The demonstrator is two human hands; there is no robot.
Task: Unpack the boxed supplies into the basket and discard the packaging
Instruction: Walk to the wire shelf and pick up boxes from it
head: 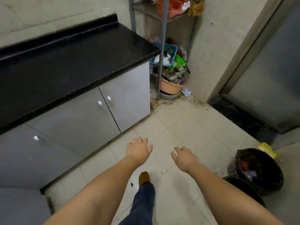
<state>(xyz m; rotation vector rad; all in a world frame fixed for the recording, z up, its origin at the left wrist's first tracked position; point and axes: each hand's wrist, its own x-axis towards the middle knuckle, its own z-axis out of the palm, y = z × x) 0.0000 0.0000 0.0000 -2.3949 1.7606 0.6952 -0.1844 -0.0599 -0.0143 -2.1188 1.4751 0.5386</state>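
Observation:
My left hand (139, 150) and my right hand (184, 157) hang over the tiled floor, both empty with fingers loosely apart. A waste bin lined with a black bag (259, 171) stands at the lower right, with scraps inside and a yellow packet (267, 149) at its far rim. A blue basket (168, 53) full of small items sits on the metal rack in the corner. No box is in view.
A black countertop (68, 59) over grey cabinet doors (78, 117) runs along the left. The metal rack (163, 46) holds bags, a pink basin (172, 86) and clutter. A doorway (266, 78) is at right. My foot (144, 177) stands on the floor.

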